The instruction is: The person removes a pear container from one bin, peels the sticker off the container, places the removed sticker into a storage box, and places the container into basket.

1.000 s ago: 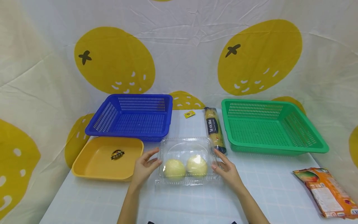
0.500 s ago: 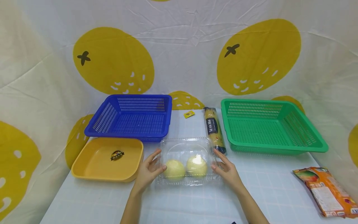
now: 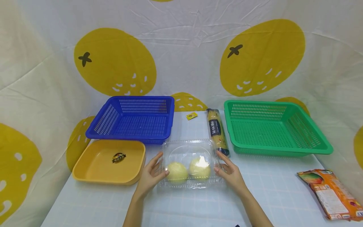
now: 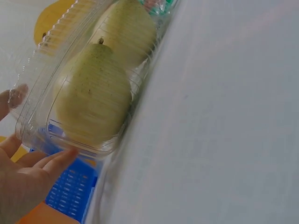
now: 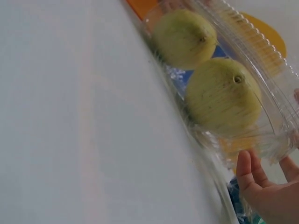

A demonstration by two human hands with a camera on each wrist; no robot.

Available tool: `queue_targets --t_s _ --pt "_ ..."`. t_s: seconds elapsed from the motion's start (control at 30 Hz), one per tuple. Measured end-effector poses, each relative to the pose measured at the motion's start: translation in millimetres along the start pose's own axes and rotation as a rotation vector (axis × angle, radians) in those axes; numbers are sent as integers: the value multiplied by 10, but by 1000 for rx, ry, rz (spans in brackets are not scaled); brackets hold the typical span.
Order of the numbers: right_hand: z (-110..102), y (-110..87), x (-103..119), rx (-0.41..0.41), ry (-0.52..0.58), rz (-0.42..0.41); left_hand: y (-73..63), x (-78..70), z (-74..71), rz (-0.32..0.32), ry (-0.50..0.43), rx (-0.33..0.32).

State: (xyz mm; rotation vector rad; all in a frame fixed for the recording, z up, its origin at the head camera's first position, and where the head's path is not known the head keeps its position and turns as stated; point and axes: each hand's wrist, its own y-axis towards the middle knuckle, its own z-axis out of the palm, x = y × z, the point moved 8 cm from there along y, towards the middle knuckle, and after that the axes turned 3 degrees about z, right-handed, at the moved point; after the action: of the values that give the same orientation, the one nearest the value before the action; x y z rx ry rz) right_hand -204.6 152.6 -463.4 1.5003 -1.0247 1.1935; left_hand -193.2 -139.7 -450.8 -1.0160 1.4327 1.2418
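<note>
A clear plastic clamshell box (image 3: 189,149) stands in the middle of the table, lid down. Inside it lie two pale yellow-green pears, one on the left (image 3: 177,171) and one on the right (image 3: 199,168). My left hand (image 3: 150,177) holds the box's left side, its thumb at the front corner and its fingers along the side wall. On the opposite side my right hand (image 3: 232,175) grips the right edge between thumb and fingers. Both pears show through the wall in the left wrist view, where a stem tops the nearer pear (image 4: 93,95).
A yellow tray (image 3: 109,180) and a blue basket (image 3: 129,136) stand to the left. A pack of spaghetti (image 3: 217,130) lies behind the box, beside a green basket (image 3: 280,150). A small yellow packet (image 3: 191,115) is at the back, an orange snack bag (image 3: 331,197) at far right.
My left hand has moved right, closer in against the box's side, its thumb now over the front corner. The right hand and the box have stayed in place.
</note>
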Motion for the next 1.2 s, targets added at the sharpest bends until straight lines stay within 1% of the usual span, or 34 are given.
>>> queue_targets --t_s 0.17,0.33,0.47,0.57,0.63,0.77,0.9,1.03,1.2 --pt "1 2 26 -1 1 -23 -10 11 3 -16 -22 0" --pt "-9 5 42 -11 -14 -42 -11 27 -22 -46 22 -24" --pt "-16 6 33 -23 -21 -9 -14 31 -36 -66 46 -38" --pt "-13 1 18 -23 -18 29 -15 24 -34 -66 43 -36" --pt "-12 -1 16 -23 -24 38 -17 17 -33 -64 45 -33" --pt "-24 -4 40 -29 -64 18 -17 10 -35 -72 52 -25" --pt "-23 -13 82 -21 -71 -5 -16 -11 -42 -72 73 -13" --pt "0 -31 139 8 -41 -9 -19 -39 -45 -61 76 -1" --pt "-5 -56 236 11 -8 -10 -26 -97 -34 -44 69 15"
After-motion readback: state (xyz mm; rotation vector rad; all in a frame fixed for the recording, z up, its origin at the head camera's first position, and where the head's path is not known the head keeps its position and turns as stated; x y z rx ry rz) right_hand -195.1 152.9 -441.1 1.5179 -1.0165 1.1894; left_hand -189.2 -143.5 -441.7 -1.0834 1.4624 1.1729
